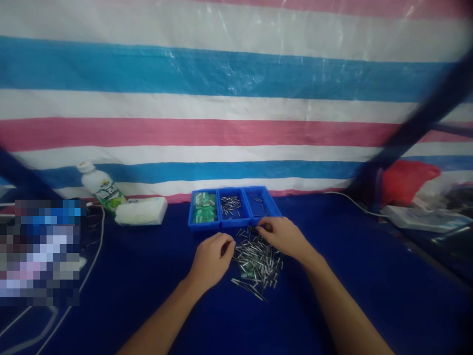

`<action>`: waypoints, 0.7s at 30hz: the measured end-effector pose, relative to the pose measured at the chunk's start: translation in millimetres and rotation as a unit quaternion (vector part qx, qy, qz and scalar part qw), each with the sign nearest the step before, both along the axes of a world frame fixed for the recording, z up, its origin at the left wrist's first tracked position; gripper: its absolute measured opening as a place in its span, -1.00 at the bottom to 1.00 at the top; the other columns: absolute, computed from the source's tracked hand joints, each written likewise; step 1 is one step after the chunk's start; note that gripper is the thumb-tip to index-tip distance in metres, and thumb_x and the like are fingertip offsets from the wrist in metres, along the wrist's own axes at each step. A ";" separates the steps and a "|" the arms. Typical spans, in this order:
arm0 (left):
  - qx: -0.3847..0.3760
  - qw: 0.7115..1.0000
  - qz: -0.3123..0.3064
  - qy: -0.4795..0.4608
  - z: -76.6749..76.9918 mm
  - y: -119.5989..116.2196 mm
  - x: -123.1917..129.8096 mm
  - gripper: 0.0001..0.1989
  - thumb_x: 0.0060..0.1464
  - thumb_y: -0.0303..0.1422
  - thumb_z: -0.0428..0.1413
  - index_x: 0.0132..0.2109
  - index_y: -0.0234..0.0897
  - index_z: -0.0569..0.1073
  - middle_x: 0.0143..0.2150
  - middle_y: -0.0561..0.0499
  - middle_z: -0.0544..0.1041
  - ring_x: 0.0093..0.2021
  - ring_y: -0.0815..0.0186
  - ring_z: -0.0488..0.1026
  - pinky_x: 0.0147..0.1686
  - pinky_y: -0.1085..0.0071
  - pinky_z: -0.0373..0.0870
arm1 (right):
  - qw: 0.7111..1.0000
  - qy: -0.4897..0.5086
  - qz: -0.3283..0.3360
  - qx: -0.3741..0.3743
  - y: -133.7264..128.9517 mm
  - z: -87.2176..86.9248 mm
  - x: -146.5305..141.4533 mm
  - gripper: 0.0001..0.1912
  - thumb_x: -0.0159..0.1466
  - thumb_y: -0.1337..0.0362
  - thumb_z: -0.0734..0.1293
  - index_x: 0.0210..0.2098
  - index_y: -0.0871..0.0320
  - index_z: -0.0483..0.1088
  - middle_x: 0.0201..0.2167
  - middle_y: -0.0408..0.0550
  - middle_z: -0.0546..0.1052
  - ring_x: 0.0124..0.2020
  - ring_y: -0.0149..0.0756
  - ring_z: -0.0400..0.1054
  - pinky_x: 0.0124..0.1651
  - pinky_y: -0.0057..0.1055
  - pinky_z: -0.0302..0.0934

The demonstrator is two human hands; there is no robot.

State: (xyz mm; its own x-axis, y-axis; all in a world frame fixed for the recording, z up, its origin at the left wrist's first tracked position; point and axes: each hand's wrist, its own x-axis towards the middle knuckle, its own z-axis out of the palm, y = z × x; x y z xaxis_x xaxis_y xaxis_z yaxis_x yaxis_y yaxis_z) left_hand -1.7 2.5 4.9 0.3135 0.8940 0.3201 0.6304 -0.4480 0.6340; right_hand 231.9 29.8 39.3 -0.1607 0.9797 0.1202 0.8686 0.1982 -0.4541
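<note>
A heap of small metal pins with dark ends point(258, 264) lies on the blue table cover, with a green piece among them. My left hand point(212, 259) rests at the heap's left edge with fingers curled; whether it holds a pin is too small to tell. My right hand point(283, 236) sits on the heap's upper right, fingertips pinched among the pins. Just behind stand three blue bins: the left bin point(192, 217) holds green parts, the middle bin point(232, 219) holds pins, the right bin point(271, 199) holds a few pins.
A white bottle with a green label point(101, 190) lies tilted at the back left beside a white pack point(142, 211). White cables point(94, 256) run along the left. A white power strip point(414, 217) and red bag point(406, 180) sit at right. A striped tarp hangs behind.
</note>
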 end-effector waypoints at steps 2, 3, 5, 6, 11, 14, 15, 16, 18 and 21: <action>0.002 1.000 -0.001 0.011 -0.3 -0.5 0.6 -0.85 0.28 -0.37 0.03 -0.23 -0.20 0.49 -0.34 0.06 0.51 -0.33 0.30 0.43 -0.31 0.38 0.30 | 0.999 -0.033 -0.006 -0.016 -0.4 -0.1 2.1 -0.75 0.23 0.18 0.26 -0.27 0.04 0.59 -0.43 -0.09 0.61 -0.40 -0.23 0.46 -0.36 -0.36 0.14; 0.003 1.000 -0.002 0.016 -0.5 -0.6 1.0 -0.85 0.27 -0.38 0.03 -0.23 -0.19 0.50 -0.33 0.05 0.51 -0.32 0.30 0.44 -0.30 0.37 0.31 | 0.999 -0.042 -0.008 -0.024 -0.6 0.3 2.8 -0.74 0.22 0.18 0.27 -0.25 0.03 0.60 -0.41 -0.08 0.62 -0.37 -0.21 0.47 -0.35 -0.35 0.15; 0.008 1.000 -0.004 0.027 -1.0 -0.9 1.8 -0.87 0.24 -0.42 0.05 -0.21 -0.19 0.50 -0.30 0.04 0.52 -0.28 0.28 0.45 -0.28 0.36 0.32 | 0.998 -0.048 -0.010 -0.036 -1.6 1.7 2.4 -0.74 0.20 0.18 0.29 -0.23 0.03 0.60 -0.39 -0.08 0.62 -0.35 -0.19 0.47 -0.34 -0.34 0.17; 0.012 0.999 -0.007 0.033 -1.3 -1.0 2.1 -0.87 0.20 -0.45 0.06 -0.20 -0.18 0.50 -0.29 0.04 0.52 -0.25 0.27 0.45 -0.25 0.35 0.34 | 0.998 -0.045 -0.004 -0.040 -2.4 2.5 1.2 -0.75 0.19 0.19 0.30 -0.23 0.02 0.60 -0.39 -0.08 0.62 -0.36 -0.20 0.46 -0.34 -0.35 0.16; 0.043 0.997 -0.030 0.060 -3.5 -0.9 2.4 -0.72 -0.01 -0.60 0.07 -0.19 -0.19 0.51 -0.23 0.02 0.53 -0.18 0.21 0.43 -0.13 0.25 0.38 | 0.996 -0.006 0.062 -0.070 -9.4 4.9 -9.4 -0.85 0.15 0.19 0.34 -0.37 0.05 0.56 -0.50 -0.14 0.55 -0.46 -0.30 0.38 -0.42 -0.39 0.09; 0.047 0.996 -0.039 0.069 -4.6 -0.3 2.4 -0.70 -0.03 -0.61 0.05 -0.18 -0.20 0.51 -0.21 0.00 0.53 -0.17 0.19 0.42 -0.12 0.21 0.38 | 0.993 -0.003 0.083 -0.084 -13.3 5.5 -13.3 -0.86 0.09 0.15 0.40 -0.38 0.05 0.54 -0.49 -0.16 0.54 -0.48 -0.31 0.35 -0.46 -0.41 0.06; 0.045 0.996 -0.040 0.070 -4.9 -0.1 2.5 -0.70 -0.02 -0.61 0.05 -0.18 -0.20 0.52 -0.21 -0.01 0.54 -0.17 0.19 0.42 -0.12 0.21 0.38 | 0.993 -0.006 0.088 -0.085 -14.1 5.7 -13.8 -0.87 0.09 0.16 0.40 -0.38 0.04 0.54 -0.49 -0.16 0.54 -0.48 -0.32 0.35 -0.46 -0.41 0.05; 0.044 0.996 -0.040 0.071 -5.1 0.0 2.7 -0.70 -0.01 -0.61 0.05 -0.18 -0.20 0.52 -0.22 -0.01 0.54 -0.18 0.20 0.42 -0.12 0.21 0.38 | 0.992 -0.009 0.094 -0.087 -14.6 5.9 -14.1 -0.89 0.10 0.18 0.39 -0.39 0.04 0.54 -0.49 -0.16 0.54 -0.49 -0.32 0.35 -0.46 -0.40 0.05; 0.043 0.996 -0.039 0.068 -4.9 -0.1 3.1 -0.72 0.02 -0.61 0.05 -0.19 -0.20 0.52 -0.23 0.00 0.54 -0.19 0.21 0.42 -0.10 0.20 0.38 | 0.990 -0.010 0.108 -0.094 -14.9 5.9 -14.3 -0.90 0.12 0.24 0.35 -0.42 0.05 0.54 -0.50 -0.16 0.53 -0.50 -0.34 0.34 -0.46 -0.40 0.05; 0.040 0.997 -0.035 0.054 -3.4 -0.9 3.5 -0.81 0.13 -0.54 0.06 -0.19 -0.20 0.51 -0.23 0.02 0.54 -0.18 0.22 0.43 -0.06 0.20 0.37 | 0.988 -0.001 0.117 -0.102 -14.0 3.9 -14.7 -0.88 0.10 0.30 0.32 -0.44 0.07 0.52 -0.52 -0.16 0.52 -0.51 -0.35 0.32 -0.46 -0.40 0.06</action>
